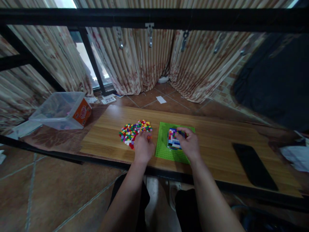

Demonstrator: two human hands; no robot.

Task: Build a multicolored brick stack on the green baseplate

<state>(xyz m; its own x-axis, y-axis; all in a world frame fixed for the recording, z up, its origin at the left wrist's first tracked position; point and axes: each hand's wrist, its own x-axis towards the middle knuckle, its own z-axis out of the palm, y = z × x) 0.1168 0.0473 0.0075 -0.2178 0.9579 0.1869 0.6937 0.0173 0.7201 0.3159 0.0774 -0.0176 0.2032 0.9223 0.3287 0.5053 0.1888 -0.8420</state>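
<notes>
A loose heap of small coloured toy bricks (130,131) lies on the wooden table. My left hand (144,147) is at the heap's right side, fingers curled down to the bricks; what is between the fingertips is hidden. To the right, a lime green baseplate (163,141) lies flat. On it stands a low block built of multicoloured bricks (173,139), with white and blue rows showing. My right hand (191,143) reaches over this block from the right. Its thumb and forefinger are bent together at the block's top, and any piece in them is too small to make out.
A black phone-like slab (254,166) lies on the table's (217,141) right part. Beyond the left end stands a clear plastic box (60,109) with an orange label. A dark bar (154,17) with hanging metal clips crosses above; curtains hang behind.
</notes>
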